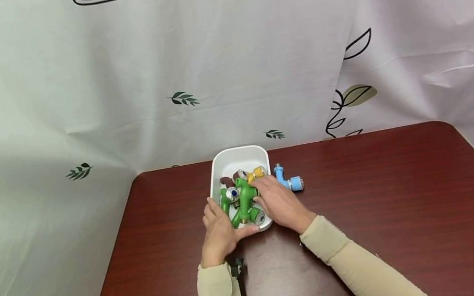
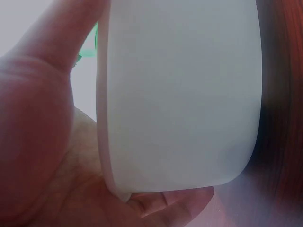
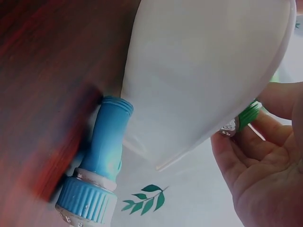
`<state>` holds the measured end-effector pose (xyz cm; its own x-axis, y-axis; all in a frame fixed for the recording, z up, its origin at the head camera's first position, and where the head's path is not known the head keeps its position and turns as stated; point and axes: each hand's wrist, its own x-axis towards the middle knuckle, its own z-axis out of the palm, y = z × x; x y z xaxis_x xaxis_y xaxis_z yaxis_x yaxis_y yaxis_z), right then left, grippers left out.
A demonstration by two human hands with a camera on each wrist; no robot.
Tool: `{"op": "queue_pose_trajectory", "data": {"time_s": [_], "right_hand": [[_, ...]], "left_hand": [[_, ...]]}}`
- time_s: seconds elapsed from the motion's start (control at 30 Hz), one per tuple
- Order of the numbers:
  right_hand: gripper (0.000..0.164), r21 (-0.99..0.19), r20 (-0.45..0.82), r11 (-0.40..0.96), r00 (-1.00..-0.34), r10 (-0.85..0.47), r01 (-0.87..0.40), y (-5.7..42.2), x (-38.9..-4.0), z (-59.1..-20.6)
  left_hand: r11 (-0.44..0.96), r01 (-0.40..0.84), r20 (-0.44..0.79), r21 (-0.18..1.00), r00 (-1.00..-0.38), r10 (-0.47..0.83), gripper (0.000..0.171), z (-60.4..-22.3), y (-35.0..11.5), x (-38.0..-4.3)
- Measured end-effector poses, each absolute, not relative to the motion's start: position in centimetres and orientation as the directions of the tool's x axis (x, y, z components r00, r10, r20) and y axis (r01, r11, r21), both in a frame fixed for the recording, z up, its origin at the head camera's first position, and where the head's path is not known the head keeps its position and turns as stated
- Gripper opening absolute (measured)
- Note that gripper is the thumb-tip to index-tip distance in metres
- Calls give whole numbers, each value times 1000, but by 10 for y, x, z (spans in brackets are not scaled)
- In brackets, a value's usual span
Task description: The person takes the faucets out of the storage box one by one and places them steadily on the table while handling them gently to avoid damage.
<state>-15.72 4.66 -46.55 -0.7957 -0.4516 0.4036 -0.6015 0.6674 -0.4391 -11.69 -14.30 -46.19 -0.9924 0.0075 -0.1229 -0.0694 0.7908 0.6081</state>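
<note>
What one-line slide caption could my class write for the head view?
Left hand holds a white tray; right hand grips a green valve; a blue valve lies beside the tray.

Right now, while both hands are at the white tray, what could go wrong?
The green knob in the right hand might catch on the yellow valve close by. That hand could knock the blue valve just outside the white tray. If the left hand loosens its hold, the tray may slide.
</note>
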Motion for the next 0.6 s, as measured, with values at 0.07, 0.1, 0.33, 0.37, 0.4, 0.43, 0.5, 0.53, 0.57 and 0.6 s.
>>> {"op": "queue_pose_trajectory", "data": {"time_s": [0.07,0.1,0.33,0.37,0.4,0.43,0.5,0.53,0.57,0.6], "right_hand": [[35,-442,408,668,-797,-445,-599,47,-157,-465],[35,-442,409,670,-798,-442,-597,48,-157,-464],[36,-440,426,670,-796,-429,-597,50,-156,-464],[36,-440,426,670,-796,-430,-598,50,-156,-464],[35,-441,428,670,-796,-428,-597,50,-155,-463],[36,-441,430,670,-796,-426,-597,50,-155,-463],[36,-444,431,671,-798,-422,-594,51,-155,-463],[36,-447,428,672,-801,-419,-590,51,-155,-463],[36,-450,425,674,-805,-414,-585,52,-155,-463],[36,-453,422,678,-809,-409,-579,53,-154,-463]], "left_hand": [[792,-73,-126,607,-992,5,145,-462,-143,-117],[792,-73,-127,606,-992,5,145,-462,-143,-117],[792,-70,-123,607,-992,6,145,-461,-143,-116],[792,-68,-120,606,-993,6,145,-461,-143,-116],[795,-66,-118,604,-993,7,145,-462,-143,-117],[796,-65,-116,602,-993,7,145,-462,-143,-117],[797,-64,-115,601,-993,7,145,-461,-143,-116],[797,-64,-114,600,-993,7,145,-461,-143,-116],[797,-64,-114,600,-993,6,145,-461,-143,-116],[797,-64,-114,600,-994,6,145,-461,-143,-117]]}}
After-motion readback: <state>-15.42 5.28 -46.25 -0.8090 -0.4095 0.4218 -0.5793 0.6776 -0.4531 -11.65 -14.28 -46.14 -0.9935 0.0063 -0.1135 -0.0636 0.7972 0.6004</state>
